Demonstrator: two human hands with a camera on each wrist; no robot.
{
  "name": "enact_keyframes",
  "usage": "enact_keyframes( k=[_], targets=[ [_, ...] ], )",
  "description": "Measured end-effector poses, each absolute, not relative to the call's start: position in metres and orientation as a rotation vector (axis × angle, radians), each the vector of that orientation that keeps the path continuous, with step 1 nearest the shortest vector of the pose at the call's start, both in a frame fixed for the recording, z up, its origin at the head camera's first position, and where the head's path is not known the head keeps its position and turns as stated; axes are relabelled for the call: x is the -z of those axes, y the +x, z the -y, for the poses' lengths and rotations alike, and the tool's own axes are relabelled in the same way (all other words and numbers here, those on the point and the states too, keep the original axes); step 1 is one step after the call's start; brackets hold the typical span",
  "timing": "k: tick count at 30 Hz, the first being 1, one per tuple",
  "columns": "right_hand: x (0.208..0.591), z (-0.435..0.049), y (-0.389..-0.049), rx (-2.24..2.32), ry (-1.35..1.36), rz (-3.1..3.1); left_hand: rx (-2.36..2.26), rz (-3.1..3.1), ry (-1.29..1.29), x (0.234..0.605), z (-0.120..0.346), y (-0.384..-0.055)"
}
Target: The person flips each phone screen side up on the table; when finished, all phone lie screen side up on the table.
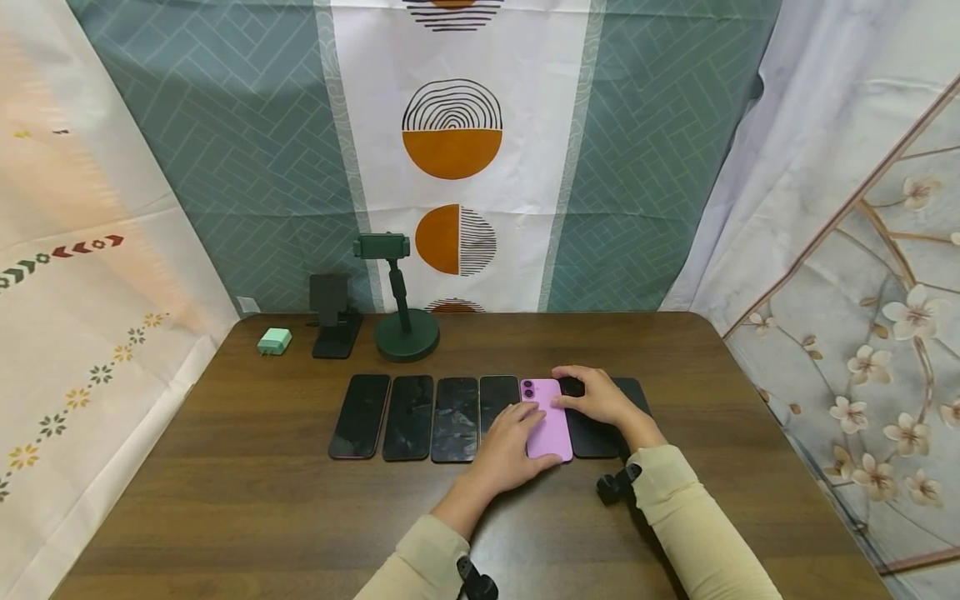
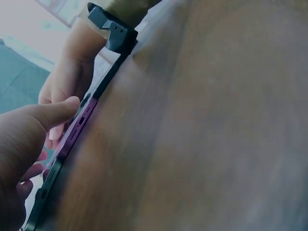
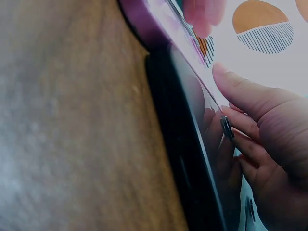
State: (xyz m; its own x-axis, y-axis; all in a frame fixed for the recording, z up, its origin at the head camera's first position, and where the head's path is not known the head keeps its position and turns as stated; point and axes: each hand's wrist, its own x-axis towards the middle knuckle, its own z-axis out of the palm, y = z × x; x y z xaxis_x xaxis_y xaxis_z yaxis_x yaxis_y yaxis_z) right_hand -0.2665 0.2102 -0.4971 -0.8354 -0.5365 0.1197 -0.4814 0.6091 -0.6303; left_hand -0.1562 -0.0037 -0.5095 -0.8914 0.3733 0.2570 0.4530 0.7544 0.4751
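A pink phone (image 1: 553,432) lies flat, its camera side up, in a row of phones on the table. Across its left side rests my left hand (image 1: 504,450), with the thumb by the bottom edge and fingertips on the back. My right hand (image 1: 600,400) touches its upper right edge with the thumb, while the fingers reach over the top of a black phone (image 1: 592,439) beside it. In the right wrist view the pink phone (image 3: 147,21) and the black phone (image 3: 175,139) lie edge to edge. A dark phone (image 1: 496,392) left of the pink one is partly covered by my left hand.
More dark phones (image 1: 407,418) continue the row leftward on the brown wooden table (image 1: 247,500). Behind them stand a green phone stand (image 1: 407,336), a black stand (image 1: 335,333) and a mint-green charger plug (image 1: 274,340). Patterned cloths (image 1: 637,167) hang around the table.
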Motion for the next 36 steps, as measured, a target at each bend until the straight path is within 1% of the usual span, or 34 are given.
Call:
enact_keyframes(
  k=[9,23,30,36],
  targets=[
    [0.497,-0.214,-0.265,1.026,-0.881,-2.756,0.684,2.763,-0.711,0.515,-0.006,-0.158],
    [0.501,-0.214,-0.264,0.994,-0.989,-2.747,0.600,2.803,-0.658,0.514,-0.014,-0.159],
    [0.501,-0.214,-0.264,1.010,-0.944,-2.732,0.569,2.783,-0.662,0.516,-0.019,-0.161],
    [0.502,-0.214,-0.263,1.039,-0.963,-2.722,0.569,2.780,-0.663,0.514,-0.022,-0.161]
  ],
)
